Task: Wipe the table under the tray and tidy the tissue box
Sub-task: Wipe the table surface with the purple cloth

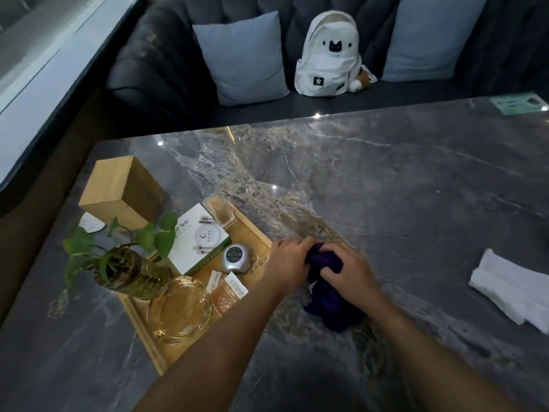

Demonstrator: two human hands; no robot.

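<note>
Bunching purple cloth between both hands' grip (beside tray).

Dim room — dark sofa behind the marble table, two grey cushions, window beside the sofa.

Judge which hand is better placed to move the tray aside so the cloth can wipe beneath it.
Left, probably. The left hand lies beside the wooden tray; the right hand sits farther off, gripping the purple cloth.
</note>
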